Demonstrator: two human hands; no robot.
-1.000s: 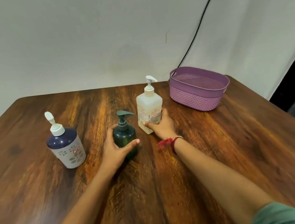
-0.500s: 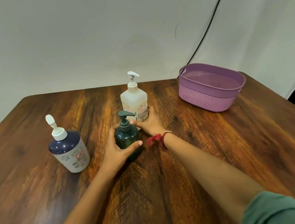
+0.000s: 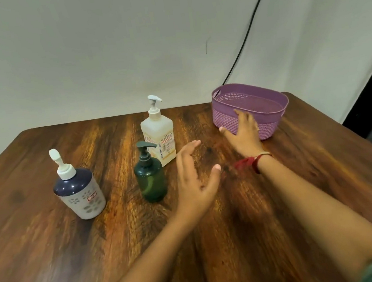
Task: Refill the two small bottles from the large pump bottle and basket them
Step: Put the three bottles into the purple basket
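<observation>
Head view: the wooden table (image 3: pixel 53 251) fills the lower frame. At upper right sits the purple woven basket (image 3: pixel 267 104), and the right hand (image 3: pixel 245 133) is pressed flat against its near wall, fingers spread, a red thread band (image 3: pixel 251 162) on the wrist. Centre frame, the left hand (image 3: pixel 194 182) hovers with fingers apart, gripping nothing, just right of the dark green pump bottle (image 3: pixel 151 182). Behind that stands the large white labelled pump bottle (image 3: pixel 158 137), upright. At left, well apart, the navy-and-white pump bottle (image 3: pixel 80 191) stands upright.
</observation>
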